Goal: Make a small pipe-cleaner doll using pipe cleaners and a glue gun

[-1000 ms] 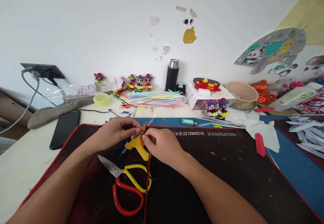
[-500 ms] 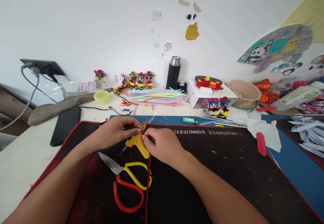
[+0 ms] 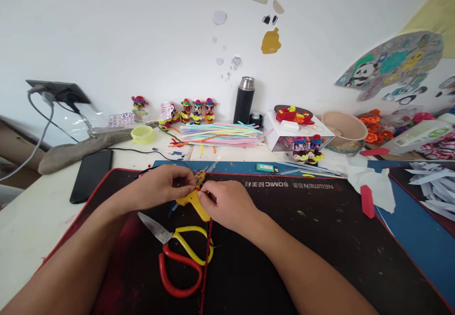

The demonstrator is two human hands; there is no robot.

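My left hand [image 3: 170, 184] is closed, thumb and forefinger pinched just above the yellow glue gun [image 3: 195, 205]. My right hand [image 3: 227, 203] meets it fingertip to fingertip, also pinching. A small bit of red shows between the fingertips; most of what they hold is hidden. From beneath my right hand a thin red, sparkly strand [image 3: 206, 267] hangs toward the near edge, crossing the scissors' handles. The glue gun lies on the dark mat [image 3: 320, 239] under my hands. Nearer me rest large scissors [image 3: 181, 255] with one red and one yellow handle, blades partly apart.
A black phone [image 3: 91, 176] lies at the left. Along the wall stand small figurines [image 3: 197, 111], a pile of pastel pipe cleaners [image 3: 220, 134], a black thermos [image 3: 244, 100] and a white box [image 3: 325, 137]. White strips [image 3: 432, 189] are heaped at the right.
My left fingertips have shifted slightly left and down, showing more of the glue gun's front end. My right hand stays nearly in place; the strand's lower end has swung slightly left.
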